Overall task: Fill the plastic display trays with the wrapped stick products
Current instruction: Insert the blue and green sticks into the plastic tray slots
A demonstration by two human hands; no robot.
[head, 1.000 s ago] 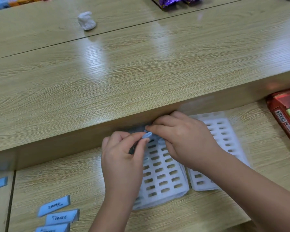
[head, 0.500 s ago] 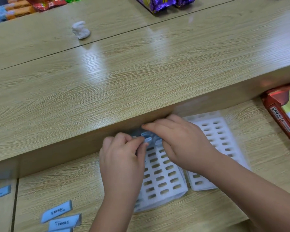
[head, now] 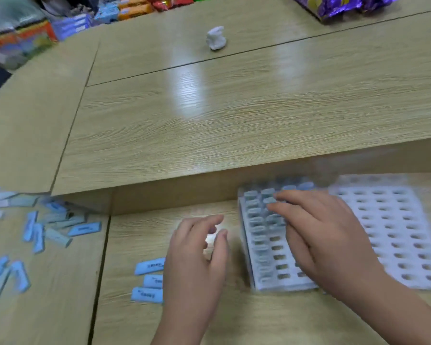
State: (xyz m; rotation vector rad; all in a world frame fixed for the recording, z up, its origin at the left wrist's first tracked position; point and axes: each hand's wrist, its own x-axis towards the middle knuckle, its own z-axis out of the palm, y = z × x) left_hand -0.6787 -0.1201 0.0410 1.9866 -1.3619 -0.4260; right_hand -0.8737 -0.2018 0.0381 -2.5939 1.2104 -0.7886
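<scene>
The view swings left compared with a second ago, so more of the wooden surface [head: 159, 319] shows, and with it a scatter of loose sticks [head: 57, 227] at its far left that was mostly out of sight before. The two white plastic trays stay where they were, side by side against the foot of the raised ledge [head: 234, 190]. The near tray [head: 281, 286] has blue wrapped stick products [head: 255, 222] standing in its left columns and back row, with its remaining slots open, while the second tray [head: 408, 210] to its right shows only empty holes. The bigger change is in the hands: a second ago both were together at the back of the near tray, pinching a stick into a slot, and now they are apart. The right hand [head: 321, 240] lies on the near tray with its fingers straight and spread over the filled back rows, gripping nothing, seemingly steadying it. The left hand [head: 197, 257] has come off the tray and hangs over the surface just beside it, fingers loosely curled and empty as far as the blur allows. That suggests the last stick is seated and the left hand is off to fetch another. The closest supply is three sticks [head: 148, 267] lying just left of that hand. Most of the filling is yet to be done.
</scene>
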